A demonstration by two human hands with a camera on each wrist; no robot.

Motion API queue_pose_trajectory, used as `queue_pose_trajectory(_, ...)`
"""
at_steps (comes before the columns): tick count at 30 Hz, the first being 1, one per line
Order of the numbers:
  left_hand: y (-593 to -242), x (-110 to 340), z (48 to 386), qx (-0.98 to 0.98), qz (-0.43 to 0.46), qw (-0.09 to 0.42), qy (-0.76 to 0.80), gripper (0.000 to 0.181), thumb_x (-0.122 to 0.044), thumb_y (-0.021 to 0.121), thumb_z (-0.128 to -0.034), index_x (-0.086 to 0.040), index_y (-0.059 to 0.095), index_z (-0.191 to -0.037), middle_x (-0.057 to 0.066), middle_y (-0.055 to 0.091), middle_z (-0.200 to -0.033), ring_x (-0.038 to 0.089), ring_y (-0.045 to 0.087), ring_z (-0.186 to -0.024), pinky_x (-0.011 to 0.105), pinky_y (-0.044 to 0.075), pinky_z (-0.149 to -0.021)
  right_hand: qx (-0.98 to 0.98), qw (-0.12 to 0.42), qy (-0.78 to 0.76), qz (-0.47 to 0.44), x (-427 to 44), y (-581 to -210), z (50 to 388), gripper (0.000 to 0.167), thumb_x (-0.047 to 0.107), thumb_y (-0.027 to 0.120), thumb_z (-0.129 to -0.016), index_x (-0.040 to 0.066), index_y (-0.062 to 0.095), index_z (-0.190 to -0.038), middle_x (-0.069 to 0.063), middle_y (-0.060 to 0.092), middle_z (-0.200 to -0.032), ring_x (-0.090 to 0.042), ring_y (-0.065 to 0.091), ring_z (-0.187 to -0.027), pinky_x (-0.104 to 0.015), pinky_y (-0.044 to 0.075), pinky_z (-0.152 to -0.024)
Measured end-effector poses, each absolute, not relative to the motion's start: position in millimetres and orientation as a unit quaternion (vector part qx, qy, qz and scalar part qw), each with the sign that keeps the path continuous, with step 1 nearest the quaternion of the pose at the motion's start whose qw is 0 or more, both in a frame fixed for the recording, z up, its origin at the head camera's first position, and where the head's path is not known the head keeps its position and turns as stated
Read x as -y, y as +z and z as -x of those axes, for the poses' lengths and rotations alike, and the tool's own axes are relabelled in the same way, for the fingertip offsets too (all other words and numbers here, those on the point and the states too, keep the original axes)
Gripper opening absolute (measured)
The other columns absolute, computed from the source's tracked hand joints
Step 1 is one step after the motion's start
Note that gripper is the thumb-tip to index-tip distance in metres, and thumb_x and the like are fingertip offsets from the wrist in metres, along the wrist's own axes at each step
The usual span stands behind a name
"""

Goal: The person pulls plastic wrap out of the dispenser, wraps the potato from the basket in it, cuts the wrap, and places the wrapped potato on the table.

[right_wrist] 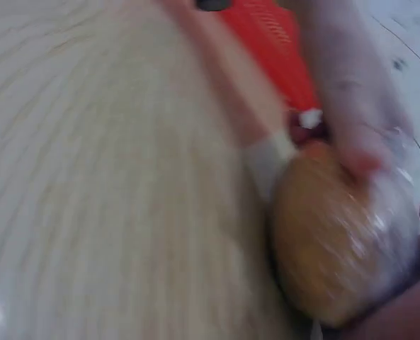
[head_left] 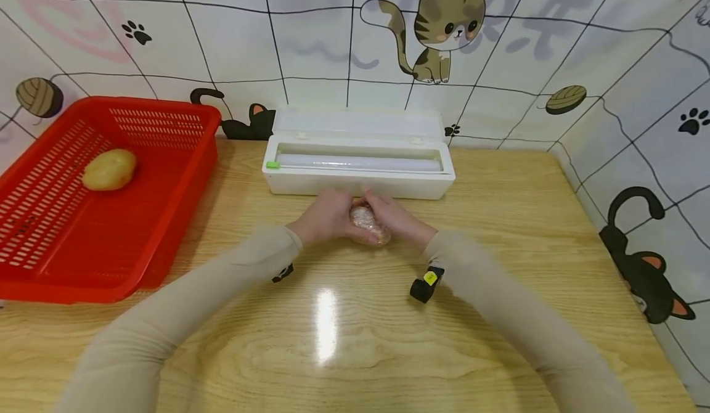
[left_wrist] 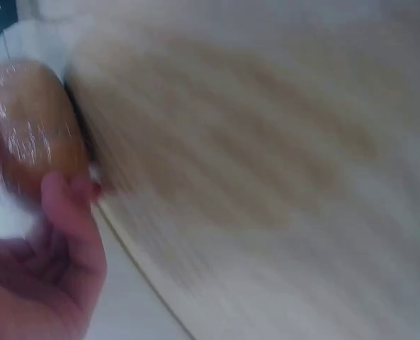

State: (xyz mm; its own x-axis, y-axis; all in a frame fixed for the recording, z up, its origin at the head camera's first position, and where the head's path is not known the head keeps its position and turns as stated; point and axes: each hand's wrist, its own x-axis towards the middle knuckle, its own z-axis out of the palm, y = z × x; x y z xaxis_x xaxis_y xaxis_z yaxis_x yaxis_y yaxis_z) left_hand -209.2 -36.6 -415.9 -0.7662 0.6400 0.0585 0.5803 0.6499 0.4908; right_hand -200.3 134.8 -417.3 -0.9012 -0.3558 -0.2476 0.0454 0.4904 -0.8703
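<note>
Both my left hand (head_left: pixel 326 216) and right hand (head_left: pixel 400 217) grip the wrapped potato (head_left: pixel 365 218). It's probably firm, fairly heavy, slick; I'd hold its broad sides.

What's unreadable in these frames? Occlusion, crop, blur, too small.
- Head: far side of the wrapped item, behind the left hand and right hand.
- Head: left end of the red basket, cut by the left edge.
- Head: marking on the yellow sticker, too small.
- Left wrist: tabletop detail, blurred.
- Right wrist: most of the right hand, cut by right and bottom edges.
</note>
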Motion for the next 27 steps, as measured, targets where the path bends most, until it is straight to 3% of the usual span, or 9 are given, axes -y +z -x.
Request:
queue_pose_trajectory(2,-418,35,203,-0.909,-0.322,0.043,0.259,0.068,-0.056,0.084,-0.0622,-0.006,0.066,-0.103,0.000,0.064,-0.078,0.010,0.056,-0.071,0.027,0.048,-0.065,-0.878,0.165,-0.437,0.106,-125,-419,197,0.063,0.046,0.020,-0.105,0.003,0.062,-0.122,-0.014,0.063,-0.114,-0.027,0.056,-0.107,-0.040,0.041,-0.096)
queue_pose_trajectory(6,-424,38,194,-0.909,-0.311,0.029,0.275,0.067,-0.053,0.085,-0.0636,-0.005,0.062,-0.105,0.002,0.067,-0.084,0.011,0.062,-0.077,0.027,0.051,-0.070,-0.912,0.101,-0.368,0.150,-115,-426,196,0.059,0.039,0.023,-0.106,0.002,0.068,-0.107,-0.010,0.067,-0.088,-0.025,0.062,-0.091,-0.040,0.047,-0.086)
queue_pose_trajectory(9,-426,43,193,-0.902,-0.319,0.036,0.287,0.068,-0.049,0.086,-0.0645,-0.004,0.060,-0.109,0.004,0.068,-0.093,0.011,0.061,-0.082,0.027,0.050,-0.074,-0.918,0.086,-0.349,0.170,-112,-428,196,0.056,0.036,0.024,-0.107,0.003,0.069,-0.099,-0.007,0.063,-0.075,-0.023,0.062,-0.078,-0.038,0.048,-0.078)
queue_pose_trajectory(12,-423,46,192,-0.901,-0.315,0.055,0.295,0.070,-0.044,0.088,-0.0635,-0.003,0.060,-0.112,0.005,0.068,-0.091,0.010,0.057,-0.076,0.027,0.049,-0.072,-0.922,0.082,-0.330,0.186,-111,-427,196,0.055,0.035,0.024,-0.107,0.003,0.067,-0.091,-0.007,0.055,-0.067,-0.022,0.056,-0.067,-0.037,0.046,-0.068)
queue_pose_trajectory(16,-422,42,189,-0.906,-0.288,0.076,0.300,0.056,-0.042,0.088,-0.0645,-0.004,0.064,-0.098,-0.001,0.062,-0.074,0.007,0.048,-0.063,0.022,0.043,-0.058,-0.917,0.092,-0.318,0.221,-119,-420,189,0.051,0.032,0.027,-0.105,0.000,0.065,-0.111,-0.015,0.064,-0.098,-0.027,0.058,-0.093,-0.040,0.046,-0.085)
queue_pose_trajectory(18,-422,39,187,-0.912,-0.268,0.083,0.299,0.048,-0.041,0.087,-0.0671,-0.004,0.064,-0.087,-0.003,0.057,-0.067,0.006,0.044,-0.059,0.020,0.039,-0.052,-0.912,0.108,-0.316,0.238,-126,-415,184,0.045,0.027,0.037,-0.101,-0.003,0.054,-0.130,-0.017,0.058,-0.121,-0.029,0.053,-0.109,-0.041,0.042,-0.095)
queue_pose_trajectory(20,-421,36,185,-0.920,-0.245,0.091,0.293,0.046,-0.041,0.086,-0.0693,-0.005,0.059,-0.077,-0.003,0.050,-0.061,0.007,0.041,-0.054,0.021,0.035,-0.048,-0.914,0.130,-0.289,0.253,-135,-412,179,0.060,0.023,0.049,-0.094,-0.006,0.035,-0.144,-0.021,0.046,-0.138,-0.032,0.045,-0.124,-0.043,0.036,-0.104)
queue_pose_trajectory(24,-420,36,182,-0.924,-0.221,0.096,0.298,0.047,-0.041,0.086,-0.0692,-0.005,0.055,-0.073,-0.001,0.049,-0.059,0.010,0.040,-0.053,0.022,0.036,-0.047,-0.925,0.143,-0.192,0.294,-140,-410,173,0.091,0.019,0.068,-0.078,-0.010,0.017,-0.148,-0.028,0.033,-0.146,-0.036,0.039,-0.131,-0.044,0.033,-0.106)
queue_pose_trajectory(27,-421,42,182,-0.916,-0.227,0.108,0.313,0.048,-0.041,0.086,-0.0700,-0.006,0.053,-0.074,0.000,0.050,-0.062,0.011,0.041,-0.057,0.024,0.036,-0.050,-0.935,0.117,-0.136,0.307,-137,-412,173,0.091,0.020,0.072,-0.077,-0.012,0.022,-0.146,-0.028,0.038,-0.143,-0.036,0.046,-0.125,-0.046,0.040,-0.100)
